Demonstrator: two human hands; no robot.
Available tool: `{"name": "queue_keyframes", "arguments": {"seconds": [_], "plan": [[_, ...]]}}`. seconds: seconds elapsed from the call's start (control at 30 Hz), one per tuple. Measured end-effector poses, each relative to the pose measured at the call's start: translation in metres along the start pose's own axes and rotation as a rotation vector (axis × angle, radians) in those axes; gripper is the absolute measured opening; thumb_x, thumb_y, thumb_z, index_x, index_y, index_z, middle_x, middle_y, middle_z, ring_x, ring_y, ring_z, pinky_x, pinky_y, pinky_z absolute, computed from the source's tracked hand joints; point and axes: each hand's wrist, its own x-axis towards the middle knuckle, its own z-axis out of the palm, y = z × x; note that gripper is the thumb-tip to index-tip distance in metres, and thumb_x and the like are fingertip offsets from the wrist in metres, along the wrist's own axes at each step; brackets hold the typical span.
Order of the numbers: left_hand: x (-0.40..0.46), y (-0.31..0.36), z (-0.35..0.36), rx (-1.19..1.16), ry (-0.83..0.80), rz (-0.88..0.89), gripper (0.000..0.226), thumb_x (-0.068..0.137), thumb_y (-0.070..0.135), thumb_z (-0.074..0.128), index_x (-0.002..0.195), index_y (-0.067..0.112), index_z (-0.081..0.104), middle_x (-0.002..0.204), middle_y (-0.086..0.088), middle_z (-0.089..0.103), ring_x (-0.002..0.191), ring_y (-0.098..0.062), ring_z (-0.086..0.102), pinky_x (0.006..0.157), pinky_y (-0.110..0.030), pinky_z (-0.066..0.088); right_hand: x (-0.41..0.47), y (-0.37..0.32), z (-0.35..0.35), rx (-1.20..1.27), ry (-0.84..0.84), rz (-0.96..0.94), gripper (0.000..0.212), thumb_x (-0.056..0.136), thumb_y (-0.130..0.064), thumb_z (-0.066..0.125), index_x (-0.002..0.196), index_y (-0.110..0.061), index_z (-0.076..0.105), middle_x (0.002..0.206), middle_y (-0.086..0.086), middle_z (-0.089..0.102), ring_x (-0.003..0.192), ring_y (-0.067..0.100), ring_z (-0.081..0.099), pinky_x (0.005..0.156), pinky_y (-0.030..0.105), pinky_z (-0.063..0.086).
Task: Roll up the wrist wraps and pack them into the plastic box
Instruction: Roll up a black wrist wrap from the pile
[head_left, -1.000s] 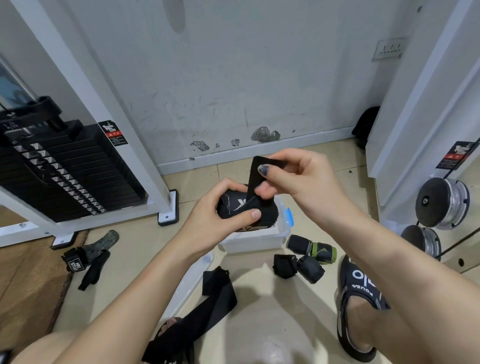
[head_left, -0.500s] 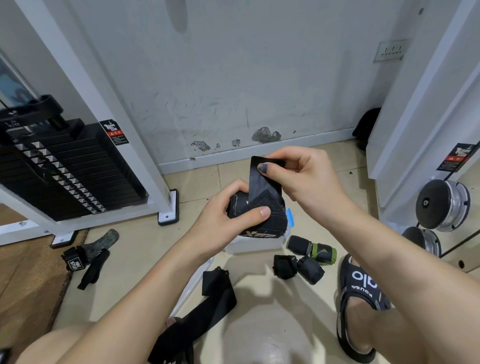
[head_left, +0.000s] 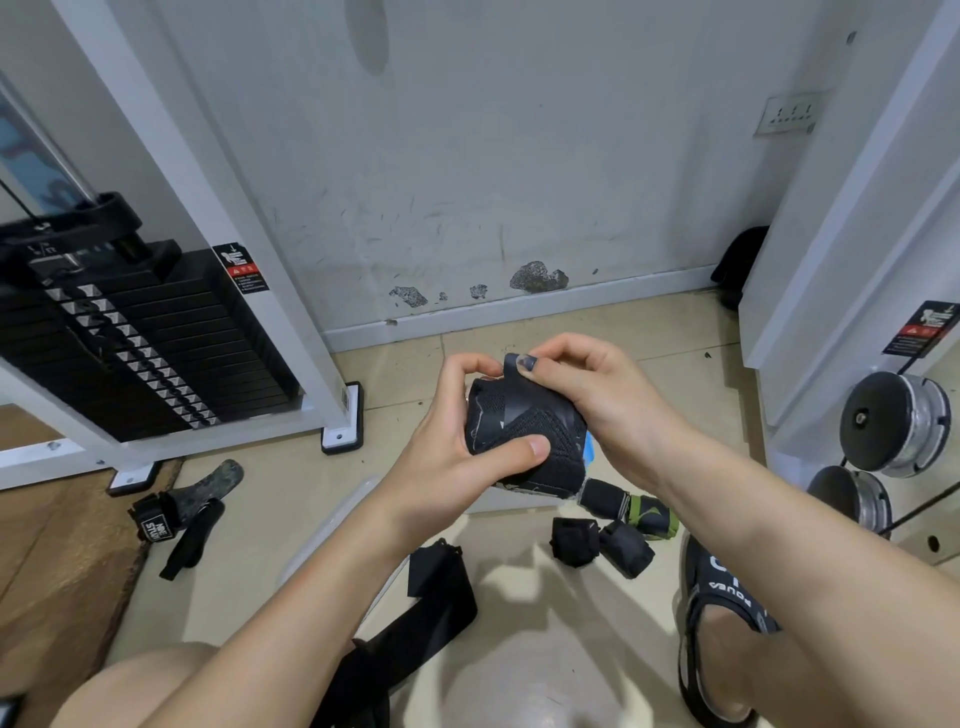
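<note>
A black wrist wrap roll (head_left: 524, 434) is held above the floor in both hands. My left hand (head_left: 457, 452) grips the roll, its thumb pressing across the front. My right hand (head_left: 587, 384) pinches the wrap's loose end tab against the top of the roll. The clear plastic box (head_left: 511, 501) stands on the floor just behind and below the roll, mostly hidden by it; a blue latch shows at its right side. Three rolled wraps, two black (head_left: 574, 540) (head_left: 626, 553) and one black and green (head_left: 631, 509), lie on the floor right of the box.
An unrolled black wrap (head_left: 415, 623) trails across the floor below my left arm, beside the clear lid (head_left: 332, 535). More straps (head_left: 176, 512) lie at the left by a weight stack (head_left: 130, 343). My sandalled foot (head_left: 722, 623) and round weights (head_left: 898, 421) are on the right.
My right hand has brought the loose end down from its raised position onto the top of the roll. Both hands and the roll have shifted slightly right and lower.
</note>
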Motion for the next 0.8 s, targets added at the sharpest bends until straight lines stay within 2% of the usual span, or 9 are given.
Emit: {"name": "queue_keyframes", "arguments": {"seconds": [0.07,0.13,0.23,0.33,0.4,0.47,0.53,0.67,0.8], "plan": [[-0.001,-0.003,0.001,0.032,0.010,0.013,0.068,0.071,0.035,0.080,0.127,0.034,0.041,0.101,-0.001,0.069,0.092,-0.022,0.069,0.087,-0.046,0.059,-0.002,0.001,0.002,0.033,0.011,0.064,0.014,0.095,-0.009,0.068,0.083,-0.015,0.066,0.083,0.009,0.066,0.072,0.022,0.059,0.061,0.030,0.045],[-0.001,-0.003,0.003,0.064,0.015,0.028,0.073,0.072,0.028,0.082,0.132,0.038,0.041,0.106,-0.007,0.068,0.096,-0.024,0.070,0.091,-0.049,0.058,-0.005,0.004,0.005,0.027,0.018,0.112,0.013,0.095,-0.009,0.066,0.086,-0.018,0.064,0.084,0.012,0.065,0.067,0.024,0.059,0.057,0.030,0.042],[0.001,-0.003,0.005,0.150,0.032,0.061,0.080,0.071,0.019,0.081,0.137,0.043,0.041,0.108,-0.002,0.064,0.097,-0.020,0.068,0.092,-0.036,0.057,-0.006,0.012,0.014,0.020,0.072,0.178,0.013,0.097,-0.013,0.055,0.096,-0.023,0.063,0.087,0.011,0.067,0.073,0.026,0.062,0.064,0.033,0.045],[0.003,-0.002,0.006,0.212,0.029,0.098,0.068,0.071,0.018,0.079,0.128,0.039,0.049,0.104,0.015,0.061,0.096,-0.018,0.064,0.087,-0.034,0.056,-0.008,0.019,0.020,0.100,0.099,0.300,0.020,0.098,-0.017,0.048,0.096,-0.027,0.065,0.088,0.006,0.069,0.078,0.027,0.063,0.072,0.037,0.048],[0.003,-0.002,0.007,0.235,0.033,0.109,0.057,0.071,0.018,0.078,0.120,0.031,0.052,0.103,0.017,0.060,0.094,-0.019,0.061,0.083,-0.036,0.055,-0.010,0.021,0.020,0.161,0.078,0.399,0.020,0.097,-0.020,0.047,0.100,-0.023,0.067,0.088,0.008,0.070,0.080,0.029,0.065,0.075,0.043,0.051],[0.002,-0.003,0.009,0.259,0.031,0.113,0.052,0.070,0.020,0.078,0.116,0.027,0.055,0.101,0.016,0.061,0.091,-0.017,0.061,0.081,-0.034,0.053,-0.010,0.024,0.020,0.140,0.090,0.450,0.026,0.097,-0.022,0.044,0.107,-0.017,0.068,0.091,0.011,0.071,0.081,0.030,0.067,0.070,0.041,0.055],[0.002,-0.006,0.010,0.283,0.027,0.095,0.052,0.069,0.021,0.078,0.115,0.030,0.056,0.101,0.015,0.063,0.090,-0.015,0.062,0.080,-0.029,0.052,-0.008,0.028,0.022,0.065,0.167,0.425,0.025,0.097,-0.021,0.043,0.102,-0.018,0.067,0.090,0.009,0.070,0.080,0.030,0.067,0.067,0.037,0.054],[-0.001,-0.011,0.013,0.311,0.030,0.051,0.052,0.070,0.025,0.080,0.116,0.033,0.057,0.104,0.017,0.065,0.095,-0.009,0.065,0.083,-0.022,0.051,-0.008,0.034,0.023,-0.058,0.260,0.326,0.022,0.094,-0.021,0.044,0.089,-0.021,0.065,0.085,0.004,0.068,0.082,0.028,0.065,0.074,0.040,0.052],[-0.003,-0.010,0.014,0.288,0.049,0.064,0.028,0.091,0.033,0.072,0.116,0.031,0.062,0.112,0.019,0.068,0.109,-0.004,0.063,0.094,-0.023,0.049,-0.013,0.036,0.023,-0.114,0.271,0.279,0.026,0.089,-0.027,0.043,0.091,-0.023,0.068,0.095,0.006,0.074,0.097,0.032,0.071,0.090,0.050,0.058]]}}
